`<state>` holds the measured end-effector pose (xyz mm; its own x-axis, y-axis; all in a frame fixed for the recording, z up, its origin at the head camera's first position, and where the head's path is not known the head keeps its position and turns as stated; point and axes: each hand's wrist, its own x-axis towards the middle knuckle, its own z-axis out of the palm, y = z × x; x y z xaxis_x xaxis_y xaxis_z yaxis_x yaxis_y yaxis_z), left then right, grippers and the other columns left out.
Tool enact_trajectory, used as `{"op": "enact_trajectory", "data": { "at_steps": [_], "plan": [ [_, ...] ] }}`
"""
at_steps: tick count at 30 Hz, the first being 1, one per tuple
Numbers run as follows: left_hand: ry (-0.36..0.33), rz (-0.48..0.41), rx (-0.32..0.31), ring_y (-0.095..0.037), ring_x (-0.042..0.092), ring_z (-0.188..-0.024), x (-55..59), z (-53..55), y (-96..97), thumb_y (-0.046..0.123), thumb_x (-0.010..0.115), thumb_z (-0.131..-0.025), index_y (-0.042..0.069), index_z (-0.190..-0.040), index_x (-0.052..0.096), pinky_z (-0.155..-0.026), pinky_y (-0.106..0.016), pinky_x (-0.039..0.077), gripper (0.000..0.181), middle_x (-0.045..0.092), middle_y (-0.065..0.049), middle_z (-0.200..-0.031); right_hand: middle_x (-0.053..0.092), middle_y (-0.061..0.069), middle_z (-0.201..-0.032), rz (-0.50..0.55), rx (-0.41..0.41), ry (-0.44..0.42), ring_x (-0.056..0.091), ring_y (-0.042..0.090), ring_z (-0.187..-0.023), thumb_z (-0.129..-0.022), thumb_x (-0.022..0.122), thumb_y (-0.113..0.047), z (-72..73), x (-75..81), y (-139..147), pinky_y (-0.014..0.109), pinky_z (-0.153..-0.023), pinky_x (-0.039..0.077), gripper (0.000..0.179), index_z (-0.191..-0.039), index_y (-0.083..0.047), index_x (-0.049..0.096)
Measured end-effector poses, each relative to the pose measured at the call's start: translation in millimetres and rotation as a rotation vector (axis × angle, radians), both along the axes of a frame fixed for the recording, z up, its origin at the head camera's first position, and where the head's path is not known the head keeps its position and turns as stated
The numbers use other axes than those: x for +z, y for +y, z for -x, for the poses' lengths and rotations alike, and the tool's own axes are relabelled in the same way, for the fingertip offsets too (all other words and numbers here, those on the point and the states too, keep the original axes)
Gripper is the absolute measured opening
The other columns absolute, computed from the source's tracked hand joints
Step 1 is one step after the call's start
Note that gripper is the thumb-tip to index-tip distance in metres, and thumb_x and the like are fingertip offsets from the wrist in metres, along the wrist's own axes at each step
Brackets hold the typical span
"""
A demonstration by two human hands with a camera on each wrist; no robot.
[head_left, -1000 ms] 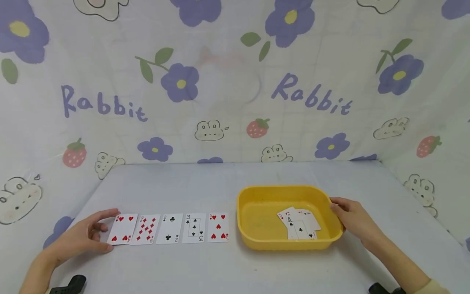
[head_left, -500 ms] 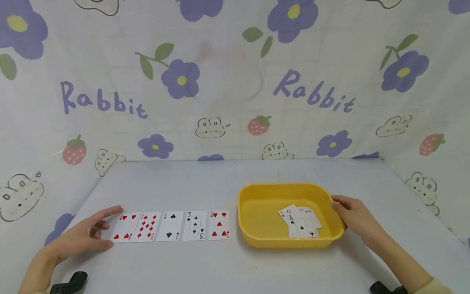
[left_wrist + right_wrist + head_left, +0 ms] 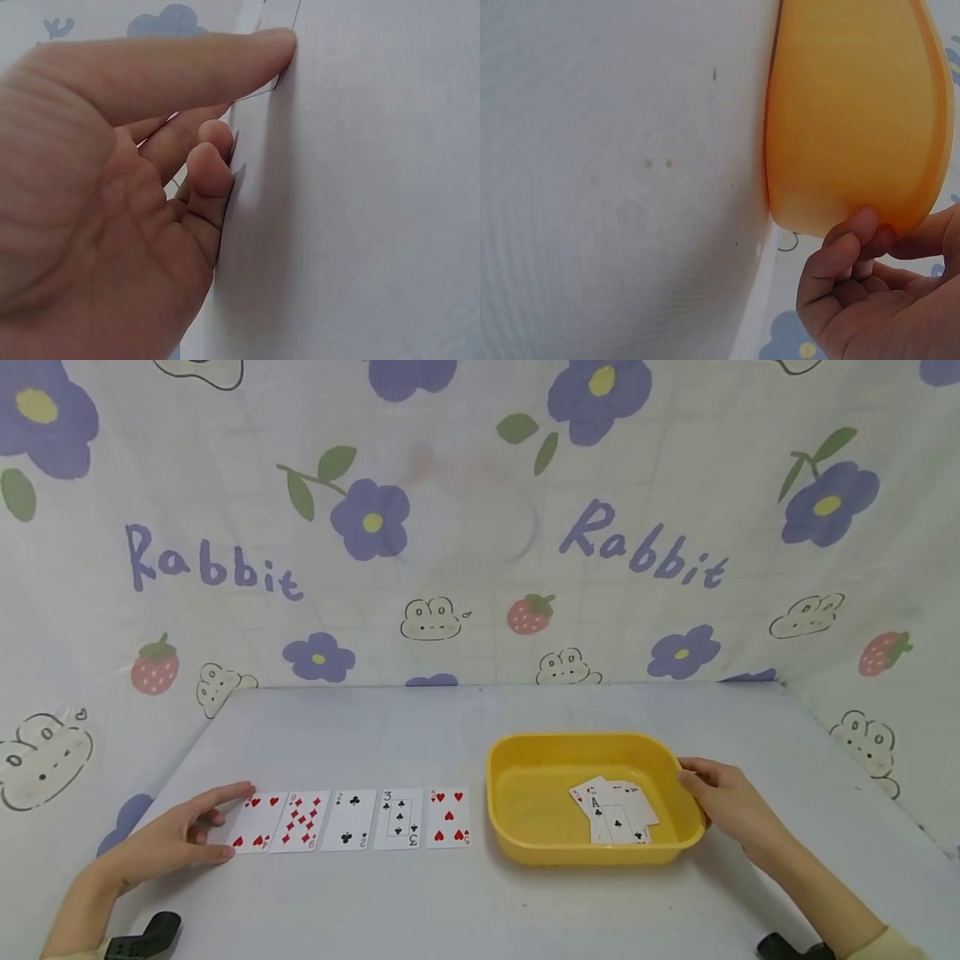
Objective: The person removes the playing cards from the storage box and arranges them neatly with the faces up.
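Reaches a tiny bit further toward three o'clock with the left hand [image 3: 176,835] than a second ago, and keeps the right hand [image 3: 727,797] in much the same place. Picture the table [image 3: 360,735] as a clock, with twelve at the far side. Rests the left hand near nine o'clock, thumb and pointing finger spread wide, by the near and far left corners of the four of hearts [image 3: 257,827]. Leaves the other left fingers loosely bent, with nothing in them. Perhaps hugs both corners like this to keep the row straight. Cannot tell about any hard pressing there.

Next along, toward three o'clock: the nine of diamonds [image 3: 299,822], two of clubs [image 3: 348,818], three of clubs [image 3: 398,818] and five of hearts [image 3: 448,818], all flat and face up. Seems to have them side by side so as to show every number.

Pinches the yellow tub [image 3: 581,856] at its three o'clock end with the right hand, thumb at the rim, other fingers bent against the outside. Most likely holds on there to stop any sliding. Has the tub near the five of hearts but apart from it. Inside, toward four o'clock, keeps a messy heap of cards [image 3: 637,807], with the ace of clubs [image 3: 609,831] at the front.
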<state>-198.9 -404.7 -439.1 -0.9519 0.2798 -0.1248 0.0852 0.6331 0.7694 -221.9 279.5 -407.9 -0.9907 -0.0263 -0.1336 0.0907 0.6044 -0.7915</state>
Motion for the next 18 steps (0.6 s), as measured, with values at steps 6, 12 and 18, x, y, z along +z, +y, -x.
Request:
{"op": "enact_trajectory", "data": {
  "at_steps": [6, 12, 18],
  "plan": [
    [-0.003, 0.004, 0.009, -0.021, 0.044, -0.094, 3.3, 0.4, -1.3, 0.024, 0.081, -0.082, 0.020, -0.152, 0.037, -0.070, -0.026, 0.040, 0.083, 0.042, -0.014, -0.124, 0.053, 0.027, -0.125, -0.007, -0.006, 0.006, 0.053, 0.027, -0.088, -0.107, 0.040, -0.027, 1.8, 1.3, -0.4, 0.029, -0.064, 0.051, 0.054, -0.145, 0.011, 0.034],
    [-0.038, -0.033, 0.049, -0.023, 0.050, -0.089, 6.1, 0.4, -2.5, 0.025, 0.077, -0.087, 0.021, -0.155, 0.030, -0.073, -0.027, 0.040, 0.083, 0.044, -0.018, -0.118, 0.055, 0.023, -0.121, -0.003, -0.035, 0.009, 0.053, 0.026, -0.085, -0.106, 0.043, -0.028, 3.0, -1.8, -0.8, 0.031, -0.064, 0.051, 0.053, -0.144, 0.009, 0.037],
    [-0.078, -0.027, 0.079, -0.023, 0.045, -0.102, 4.8, 0.5, -0.6, 0.030, 0.072, -0.090, 0.021, -0.156, 0.028, -0.079, -0.030, 0.039, 0.080, 0.044, -0.016, -0.120, 0.054, 0.027, -0.124, -0.001, -0.001, -0.002, 0.054, 0.026, -0.085, -0.107, 0.042, -0.027, 1.8, 0.4, 0.6, 0.031, -0.065, 0.051, 0.054, -0.144, 0.012, 0.036]
  ]
}}
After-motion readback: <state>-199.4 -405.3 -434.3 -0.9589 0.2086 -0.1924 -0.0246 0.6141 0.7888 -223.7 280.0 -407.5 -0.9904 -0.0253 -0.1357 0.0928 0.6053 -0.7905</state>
